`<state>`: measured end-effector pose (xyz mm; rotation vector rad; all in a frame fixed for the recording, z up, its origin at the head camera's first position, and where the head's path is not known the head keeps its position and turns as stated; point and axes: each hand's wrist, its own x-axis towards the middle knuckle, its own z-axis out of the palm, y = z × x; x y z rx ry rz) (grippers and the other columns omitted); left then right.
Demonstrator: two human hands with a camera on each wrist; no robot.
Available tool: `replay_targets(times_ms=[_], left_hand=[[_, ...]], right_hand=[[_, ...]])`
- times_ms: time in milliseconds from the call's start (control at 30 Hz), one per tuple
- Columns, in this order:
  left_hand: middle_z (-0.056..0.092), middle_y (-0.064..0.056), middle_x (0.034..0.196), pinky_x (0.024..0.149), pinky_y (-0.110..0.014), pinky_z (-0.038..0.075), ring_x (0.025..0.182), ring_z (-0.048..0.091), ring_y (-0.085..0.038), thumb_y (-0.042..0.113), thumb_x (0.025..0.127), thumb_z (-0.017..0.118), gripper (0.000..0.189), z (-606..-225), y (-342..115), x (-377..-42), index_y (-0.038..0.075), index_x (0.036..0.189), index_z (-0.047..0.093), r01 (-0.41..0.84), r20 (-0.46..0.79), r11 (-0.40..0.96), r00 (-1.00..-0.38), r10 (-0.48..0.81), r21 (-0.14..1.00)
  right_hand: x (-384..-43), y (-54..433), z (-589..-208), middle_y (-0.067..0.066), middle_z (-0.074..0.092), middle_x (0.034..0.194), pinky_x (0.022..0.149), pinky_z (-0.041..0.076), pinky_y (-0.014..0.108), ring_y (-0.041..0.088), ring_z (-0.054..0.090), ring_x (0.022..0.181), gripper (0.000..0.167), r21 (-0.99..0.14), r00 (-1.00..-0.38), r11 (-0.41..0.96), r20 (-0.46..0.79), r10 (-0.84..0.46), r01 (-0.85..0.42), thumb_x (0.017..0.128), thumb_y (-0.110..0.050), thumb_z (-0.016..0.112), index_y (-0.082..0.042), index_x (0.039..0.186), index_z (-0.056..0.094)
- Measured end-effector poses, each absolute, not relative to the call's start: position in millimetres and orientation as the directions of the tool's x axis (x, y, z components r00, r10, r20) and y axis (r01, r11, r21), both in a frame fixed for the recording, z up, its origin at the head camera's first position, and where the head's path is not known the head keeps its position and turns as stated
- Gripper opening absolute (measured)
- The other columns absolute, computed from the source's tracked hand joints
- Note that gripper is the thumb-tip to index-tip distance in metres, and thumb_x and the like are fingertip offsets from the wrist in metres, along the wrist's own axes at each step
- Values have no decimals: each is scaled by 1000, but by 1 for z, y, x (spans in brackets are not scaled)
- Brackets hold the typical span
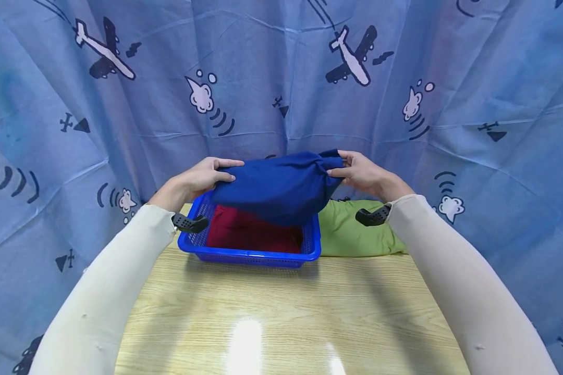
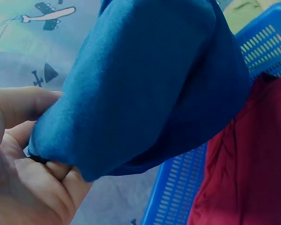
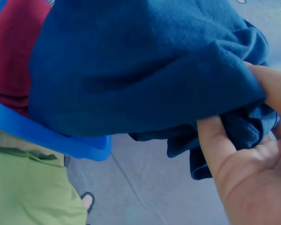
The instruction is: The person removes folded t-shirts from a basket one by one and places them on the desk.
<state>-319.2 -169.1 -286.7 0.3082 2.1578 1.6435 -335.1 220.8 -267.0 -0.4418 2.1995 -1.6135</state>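
Note:
Both hands hold a folded dark blue cloth garment (image 1: 277,182) up over a blue plastic basket (image 1: 258,255). My left hand (image 1: 202,175) pinches its left end between thumb and fingers. At the other end, my right hand (image 1: 363,172) grips bunched folds, with the thumb in front, and loose edges of the cloth hang below that hand in the right wrist view. The middle of the garment sags toward the basket. Inside the basket lies a dark red cloth (image 1: 248,232), partly hidden behind the blue one in the head view.
A green cloth (image 1: 356,229) lies on the wooden table (image 1: 281,307) to the right of the basket. Directly behind the table hangs a blue curtain (image 1: 281,78) printed with airplanes. Each wrist wears a black strap (image 1: 190,223).

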Motion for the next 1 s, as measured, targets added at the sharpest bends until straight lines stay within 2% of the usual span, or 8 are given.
replay_targets(times_ms=[100,167,233,367,467,600,733,1000], left_hand=[[37,-12,162,118,-50,38,144,44,-31,5,103,52,54,-281,-163,-320,17,155,44,-53,-167,271,-893,418,961],[37,-12,162,117,-48,40,143,44,-31,5,103,52,54,-278,-158,-320,16,155,44,-38,-153,267,-891,427,963],[37,-12,162,112,-43,45,140,45,-30,4,103,52,54,-275,-153,-321,15,155,43,-22,-139,263,-889,435,965],[40,-12,160,93,-26,53,135,50,-27,3,103,52,54,-271,-143,-320,15,155,44,-6,-118,248,-890,440,969],[45,-12,157,83,-22,55,132,53,-27,4,103,52,53,-268,-134,-320,15,154,45,-2,-106,229,-891,442,973],[47,-13,155,93,-29,57,133,54,-28,3,103,53,52,-266,-121,-320,14,153,46,3,-94,206,-884,458,979],[47,-13,155,109,-45,49,137,53,-31,2,103,52,52,-266,-107,-320,14,153,46,-11,-92,172,-878,470,985],[46,-14,156,113,-49,45,139,51,-32,-1,103,51,53,-268,-81,-319,12,154,44,-6,-70,132,-873,483,991]], right_hand=[[-335,228,-262,-6,70,113,99,54,28,7,66,109,45,-965,-883,262,-100,-458,-27,102,-5,56,-9,146,45],[-334,233,-258,-8,72,107,93,56,25,6,68,105,42,-969,-883,245,-91,-461,-28,102,-4,56,-9,143,47],[-333,239,-255,-8,72,107,91,56,24,6,68,105,43,-972,-880,233,-85,-467,-29,102,-3,56,-9,144,46],[-331,249,-250,-9,71,114,93,56,24,5,67,108,51,-972,-878,232,-83,-471,-33,101,-3,57,-8,150,40],[-329,258,-247,-11,70,117,94,56,24,4,66,110,57,-969,-884,245,-85,-460,-35,102,-4,57,-7,154,35],[-326,272,-245,-15,68,120,95,55,22,1,64,112,62,-961,-893,273,-80,-444,-50,102,-5,56,-7,158,29],[-325,286,-245,-15,69,119,93,55,22,1,65,111,56,-957,-895,281,-62,-441,-72,103,-7,56,-8,154,34],[-324,312,-246,-11,71,115,86,57,22,4,68,105,35,-972,-889,222,-36,-456,-75,103,-3,54,-19,134,54]])
